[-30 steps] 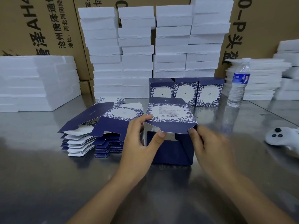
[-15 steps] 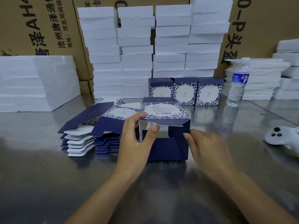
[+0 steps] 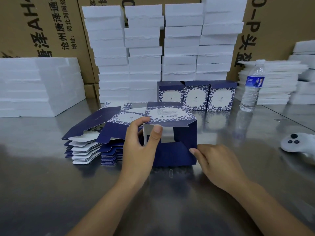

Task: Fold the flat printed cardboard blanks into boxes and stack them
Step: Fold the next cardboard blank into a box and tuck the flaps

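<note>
Two hands shape one half-formed box point(image 3: 177, 155) in the middle of the surface point(image 3: 51, 184). The left hand point(image 3: 139, 147) pinches its white left wall between thumb and fingers, likely holding it square; the right hand point(image 3: 219, 164), fingers loosely extended, presses the lower right corner, seemingly to tuck the flap. Flat blanks point(image 3: 95, 143) wait just left.

Ten o'clock, brown carton point(image 3: 22, 23): sideways print reads "AH", "沧州唐泽通", "河北河间经", "地址:". Two o'clock, second carton point(image 3: 276, 23): "0-P头盔", also turned sideways. Twelve o'clock, half-folded box point(image 3: 170, 114): a barcode, digits too small. One o'clock, bottle label point(image 3: 254, 81): print unreadable.
</note>
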Demonstrator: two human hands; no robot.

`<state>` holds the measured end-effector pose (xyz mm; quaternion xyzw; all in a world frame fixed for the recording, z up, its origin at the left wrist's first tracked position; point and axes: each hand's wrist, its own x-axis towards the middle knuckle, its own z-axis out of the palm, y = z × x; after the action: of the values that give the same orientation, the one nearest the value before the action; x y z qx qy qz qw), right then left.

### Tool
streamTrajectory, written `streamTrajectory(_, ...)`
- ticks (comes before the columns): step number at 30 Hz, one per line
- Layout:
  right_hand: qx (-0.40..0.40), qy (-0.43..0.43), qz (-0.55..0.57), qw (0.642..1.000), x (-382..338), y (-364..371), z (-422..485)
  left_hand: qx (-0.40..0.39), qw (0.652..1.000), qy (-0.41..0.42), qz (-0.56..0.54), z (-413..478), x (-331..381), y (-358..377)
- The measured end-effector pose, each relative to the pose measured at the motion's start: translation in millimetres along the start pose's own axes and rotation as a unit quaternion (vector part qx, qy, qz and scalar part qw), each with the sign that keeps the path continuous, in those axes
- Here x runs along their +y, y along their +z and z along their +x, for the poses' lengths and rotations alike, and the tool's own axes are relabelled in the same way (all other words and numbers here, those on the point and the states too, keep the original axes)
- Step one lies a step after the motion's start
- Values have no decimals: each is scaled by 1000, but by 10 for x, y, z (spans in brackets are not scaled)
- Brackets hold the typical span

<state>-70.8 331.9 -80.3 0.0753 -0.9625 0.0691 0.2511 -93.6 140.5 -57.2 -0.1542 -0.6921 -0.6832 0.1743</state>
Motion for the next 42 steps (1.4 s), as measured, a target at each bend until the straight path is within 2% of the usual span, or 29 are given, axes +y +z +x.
streamTrajectory(4, -1, -11, 11, 1000, 6, 7, -9, 8, 1000, -1, 2, 15, -9, 0)
streamTrajectory(10, -70, 16, 153, 986, 98, 76, -42, 16, 1000, 9, -3, 37, 0, -26)
streamTrajectory(13, -78, 23, 138, 987, 126, 100, -48, 19, 1000, 8, -7, 42, -6, -28)
streamTrajectory(23, -31, 10, 97, 995, 49, 52, -25, 44, 998, -24, -23, 73, 46, -47)
streamTrajectory(28, -34, 9, 158, 987, 60, 29, -52, 64, 996, -67, -13, 95, 76, -98)
streamTrajectory(31, -8, 8, 178, 984, 70, 36, -58, 78, 992, -94, -28, 112, 96, -113)
streamTrajectory(34, 18, 21, 236, 971, 71, 66, -44, 76, 991, -100, -46, 116, 106, -117)
streamTrajectory(36, -2, 37, 252, 967, 63, 90, -47, 68, 993, -90, -39, 100, 74, -120)
streamTrajectory(39, -22, 70, 224, 972, 67, 73, -58, 46, 997, -61, -16, 74, 77, -102)
streamTrajectory(42, 26, 111, 101, 988, 64, 22, -41, 16, 999, -39, -7, 71, 100, -88)
